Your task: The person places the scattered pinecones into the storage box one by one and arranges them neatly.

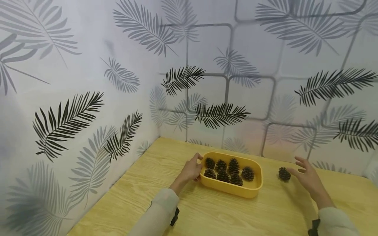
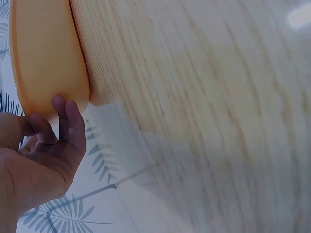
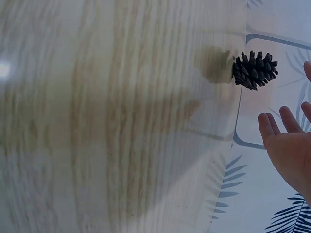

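A yellow rectangular tray (image 1: 227, 188) with rounded corners holds several brown pine cones (image 1: 223, 175), grouped mostly toward its left side. My left hand (image 1: 192, 168) grips the tray's left end, and in the left wrist view its bent fingertips (image 2: 59, 99) lie against the outer end wall. Right of the tray, a single pine cone (image 1: 284, 174) stands on the table. My right hand (image 1: 308, 178) is just beside this cone, fingers spread and thumb apart. In the right wrist view the lone pine cone (image 3: 255, 70) sits away from the right hand (image 3: 291, 150), whose palm holds nothing.
The light wood-grain table (image 1: 141, 200) meets a wall (image 1: 251, 98) printed with grey and black leaves, close behind the tray and the lone cone. Another patterned wall (image 1: 79, 108) runs along the table's left edge.
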`<action>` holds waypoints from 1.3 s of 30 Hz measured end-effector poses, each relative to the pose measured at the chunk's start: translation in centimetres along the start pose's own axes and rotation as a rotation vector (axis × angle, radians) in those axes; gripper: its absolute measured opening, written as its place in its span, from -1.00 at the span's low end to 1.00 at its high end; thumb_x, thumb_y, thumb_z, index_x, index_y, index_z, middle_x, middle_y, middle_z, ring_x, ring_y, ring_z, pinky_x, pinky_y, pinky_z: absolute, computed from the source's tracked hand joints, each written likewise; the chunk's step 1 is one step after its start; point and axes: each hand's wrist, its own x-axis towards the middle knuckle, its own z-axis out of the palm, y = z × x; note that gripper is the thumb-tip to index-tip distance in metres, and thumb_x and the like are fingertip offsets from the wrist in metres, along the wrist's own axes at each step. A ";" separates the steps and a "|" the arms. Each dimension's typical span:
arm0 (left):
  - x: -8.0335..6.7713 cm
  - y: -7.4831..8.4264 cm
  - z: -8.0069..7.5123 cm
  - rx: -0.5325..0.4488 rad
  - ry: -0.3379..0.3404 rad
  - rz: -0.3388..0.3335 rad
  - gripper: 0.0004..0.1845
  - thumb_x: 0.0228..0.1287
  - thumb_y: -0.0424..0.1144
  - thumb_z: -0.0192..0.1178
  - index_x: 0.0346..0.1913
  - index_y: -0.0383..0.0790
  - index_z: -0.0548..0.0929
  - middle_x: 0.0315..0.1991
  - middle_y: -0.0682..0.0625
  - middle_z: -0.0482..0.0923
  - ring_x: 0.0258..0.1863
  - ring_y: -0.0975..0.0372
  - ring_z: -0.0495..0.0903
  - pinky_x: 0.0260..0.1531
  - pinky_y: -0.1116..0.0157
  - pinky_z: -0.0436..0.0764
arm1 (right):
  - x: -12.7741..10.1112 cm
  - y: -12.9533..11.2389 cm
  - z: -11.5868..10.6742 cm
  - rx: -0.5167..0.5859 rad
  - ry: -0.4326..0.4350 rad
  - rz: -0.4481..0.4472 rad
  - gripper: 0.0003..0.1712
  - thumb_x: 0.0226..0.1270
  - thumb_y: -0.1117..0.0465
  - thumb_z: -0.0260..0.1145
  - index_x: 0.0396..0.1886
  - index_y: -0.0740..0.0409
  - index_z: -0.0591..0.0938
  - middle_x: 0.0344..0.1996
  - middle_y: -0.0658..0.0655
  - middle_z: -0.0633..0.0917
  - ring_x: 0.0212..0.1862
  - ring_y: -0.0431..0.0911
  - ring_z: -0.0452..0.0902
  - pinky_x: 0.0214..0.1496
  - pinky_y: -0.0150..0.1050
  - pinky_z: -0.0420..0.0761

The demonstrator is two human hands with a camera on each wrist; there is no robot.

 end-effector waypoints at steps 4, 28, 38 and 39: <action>0.1 -0.3 0.2 -0.005 0.004 -0.004 -0.72 0.65 -0.39 -0.06 0.29 -0.29 0.39 -0.58 -0.06 0.60 -0.61 -0.07 0.72 -0.65 0.15 0.70 | 0.1 0.3 0.5 0.003 -0.019 0.004 0.02 0.66 -0.06 0.16 0.66 0.36 -0.21 0.53 0.67 -0.06 0.47 0.65 -0.07 0.31 0.57 0.22; -0.3 0.5 0.4 0.003 -0.001 0.026 -0.72 0.66 -0.40 -0.06 0.30 -0.32 0.39 -0.58 -0.05 0.60 -0.62 -0.07 0.71 -0.66 0.18 0.67 | 1.2 1.1 2.5 -0.158 -0.029 -0.018 -0.28 0.55 0.20 0.29 0.47 0.51 0.25 0.38 0.70 0.27 0.36 0.63 0.20 0.34 0.49 0.26; -0.4 0.4 0.1 -0.018 0.014 0.012 -0.71 0.65 -0.41 -0.06 0.31 -0.34 0.39 -0.60 -0.08 0.58 -0.60 -0.12 0.71 -0.63 0.13 0.69 | 1.7 1.0 3.2 -0.199 0.045 -0.058 -0.44 0.45 0.33 0.35 0.31 0.55 0.43 0.26 0.65 0.46 0.26 0.57 0.40 0.25 0.39 0.43; -0.4 0.4 0.1 -0.020 0.013 0.011 -0.71 0.65 -0.41 -0.06 0.30 -0.34 0.39 -0.60 -0.09 0.58 -0.59 -0.14 0.71 -0.63 0.12 0.69 | 1.7 0.9 3.3 -0.195 0.045 -0.060 -0.44 0.45 0.34 0.34 0.31 0.56 0.43 0.26 0.66 0.45 0.26 0.58 0.39 0.25 0.39 0.43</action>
